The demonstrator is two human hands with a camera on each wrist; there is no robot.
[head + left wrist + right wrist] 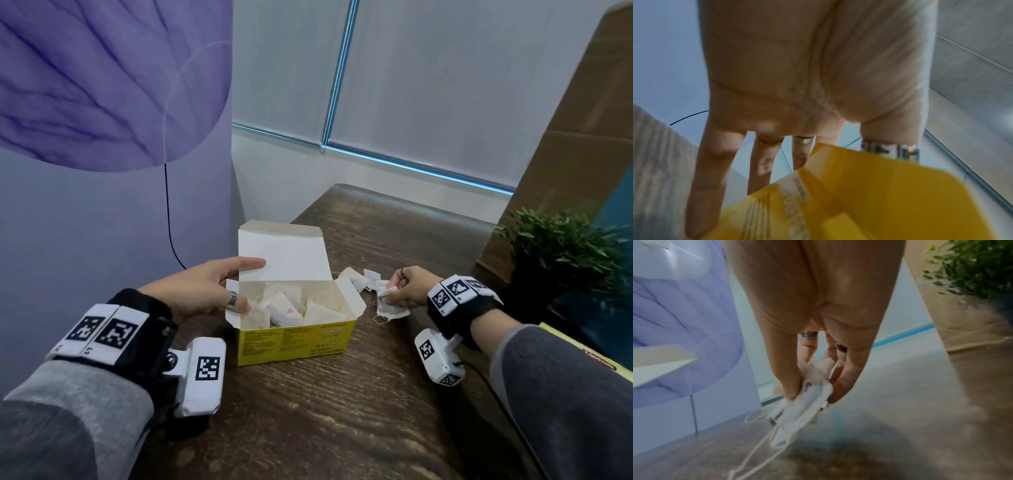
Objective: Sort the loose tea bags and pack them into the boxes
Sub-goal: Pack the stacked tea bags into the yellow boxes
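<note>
An open yellow tea box point(296, 342) stands on the wooden table point(308, 428), its white lid point(284, 253) upright and several tea bags point(284, 308) inside. My left hand point(236, 284) lies against the box's left end with straight fingers, the index finger reaching along the lid. In the left wrist view the left hand point(760, 164) spreads behind the yellow box flap point(879, 186). To the right of the box, my right hand point(399, 291) pinches a small bunch of tea bags point(390, 305) just above the table. Their strings dangle below the held tea bags point(797, 415) and the right hand point(812, 395).
More loose tea bags point(356, 279) lie on the table between the box and my right hand. A potted plant point(565, 253) and a brown cardboard box point(565, 137) stand at the right. Another yellow box point(589, 353) shows under my right forearm. A purple wall panel point(102, 205) borders the left.
</note>
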